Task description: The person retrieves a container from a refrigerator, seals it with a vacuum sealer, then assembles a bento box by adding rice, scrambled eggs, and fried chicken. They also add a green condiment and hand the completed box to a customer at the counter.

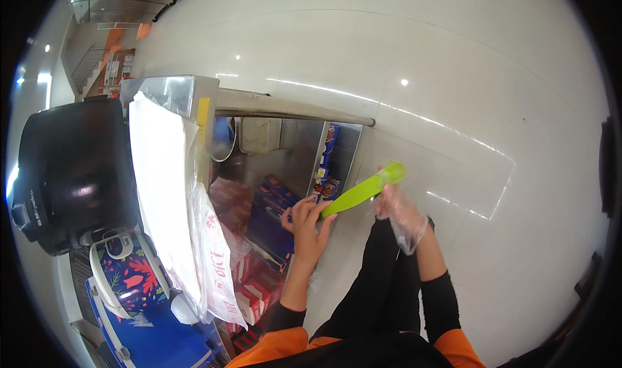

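Note:
A long, flat lime-green utensil (353,197) slants across between my two hands, its wider end up and to the right. Its exact kind does not show. The lower, narrower end sits in the bare fingers of my left hand (311,230). Near the wider end, my right hand (400,211) is closed on it, covered by a loose clear plastic glove. The glove's cuff bunches at the wrist. Both hands are in front of an open metal cabinet (299,125), above the tiled floor.
To the left are a black rice cooker (74,180), a floral lunch box (133,274), a blue cooler box (159,339) and a stack of white sheets (162,167) with a plastic bag (220,264). A dark blue box (267,222) and red-and-white boxes (259,290) fill the cabinet. A metal bar (291,105) juts out.

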A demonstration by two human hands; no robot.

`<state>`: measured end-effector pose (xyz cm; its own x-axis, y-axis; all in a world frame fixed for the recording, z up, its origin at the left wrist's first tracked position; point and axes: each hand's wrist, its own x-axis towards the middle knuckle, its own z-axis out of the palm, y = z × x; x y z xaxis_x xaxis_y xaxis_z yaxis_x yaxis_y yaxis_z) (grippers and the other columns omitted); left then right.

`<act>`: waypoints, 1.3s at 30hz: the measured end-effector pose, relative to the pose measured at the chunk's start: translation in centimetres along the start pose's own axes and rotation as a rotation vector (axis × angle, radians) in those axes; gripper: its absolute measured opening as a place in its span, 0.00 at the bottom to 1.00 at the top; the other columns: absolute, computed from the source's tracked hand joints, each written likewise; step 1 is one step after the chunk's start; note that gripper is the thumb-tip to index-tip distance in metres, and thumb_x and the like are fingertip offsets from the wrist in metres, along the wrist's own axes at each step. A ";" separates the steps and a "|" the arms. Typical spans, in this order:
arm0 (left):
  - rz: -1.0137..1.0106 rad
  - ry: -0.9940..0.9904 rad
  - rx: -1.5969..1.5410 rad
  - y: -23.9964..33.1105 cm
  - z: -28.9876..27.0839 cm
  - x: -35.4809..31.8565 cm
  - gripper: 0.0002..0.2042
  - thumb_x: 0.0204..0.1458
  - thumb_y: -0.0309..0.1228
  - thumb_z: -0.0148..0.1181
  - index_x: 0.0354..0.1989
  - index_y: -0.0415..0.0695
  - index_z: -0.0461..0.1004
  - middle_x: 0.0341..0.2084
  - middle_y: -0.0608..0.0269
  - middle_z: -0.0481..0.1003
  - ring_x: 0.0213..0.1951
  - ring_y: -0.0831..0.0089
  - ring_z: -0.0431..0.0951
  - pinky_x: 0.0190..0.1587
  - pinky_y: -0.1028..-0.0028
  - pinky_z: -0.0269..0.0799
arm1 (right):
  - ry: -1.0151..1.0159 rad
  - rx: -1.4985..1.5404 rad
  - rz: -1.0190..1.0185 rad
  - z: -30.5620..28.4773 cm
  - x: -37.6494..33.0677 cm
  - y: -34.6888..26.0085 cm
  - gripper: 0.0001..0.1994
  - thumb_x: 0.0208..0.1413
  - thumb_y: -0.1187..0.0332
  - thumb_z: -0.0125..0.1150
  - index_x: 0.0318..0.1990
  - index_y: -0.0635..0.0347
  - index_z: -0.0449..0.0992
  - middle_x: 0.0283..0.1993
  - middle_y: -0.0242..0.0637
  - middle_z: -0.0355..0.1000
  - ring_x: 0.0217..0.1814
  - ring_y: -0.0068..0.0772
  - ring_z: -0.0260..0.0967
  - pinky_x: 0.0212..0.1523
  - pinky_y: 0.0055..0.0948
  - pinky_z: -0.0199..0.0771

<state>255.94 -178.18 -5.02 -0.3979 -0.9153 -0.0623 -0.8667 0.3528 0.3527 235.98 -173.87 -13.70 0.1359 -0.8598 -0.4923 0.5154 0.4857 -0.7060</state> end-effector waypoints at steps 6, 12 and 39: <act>0.204 -0.153 -0.067 0.5 1.0 6.0 0.23 0.44 0.42 0.66 0.49 0.47 0.72 0.46 0.60 0.68 0.59 0.60 0.60 0.60 0.59 0.46 | 0.177 0.273 -0.046 -4.4 -0.6 -2.5 0.21 0.62 0.49 0.47 0.52 0.54 0.68 0.46 0.36 0.73 0.38 0.20 0.66 0.33 0.20 0.62; -0.429 0.455 0.234 -11.8 0.8 13.1 0.54 0.35 0.56 0.69 0.63 0.33 0.47 0.59 0.37 0.51 0.61 0.44 0.53 0.62 0.51 0.48 | 0.406 0.333 -0.060 -7.6 -2.7 0.4 0.18 0.61 0.50 0.50 0.46 0.55 0.69 0.45 0.36 0.73 0.43 0.22 0.66 0.34 0.21 0.61; -0.801 0.467 0.127 -16.2 1.0 9.6 0.63 0.27 0.62 0.70 0.64 0.30 0.42 0.62 0.34 0.48 0.65 0.43 0.47 0.65 0.53 0.46 | 0.572 0.341 0.067 -6.8 -7.4 3.0 0.18 0.60 0.51 0.52 0.40 0.58 0.71 0.39 0.36 0.74 0.25 0.19 0.61 0.28 0.19 0.63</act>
<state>265.85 -192.50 -12.26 0.4694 -0.8705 0.1483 -0.8677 -0.4235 0.2602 230.80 -165.02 -15.63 -0.2452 -0.5644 -0.7882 0.7725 0.3775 -0.5106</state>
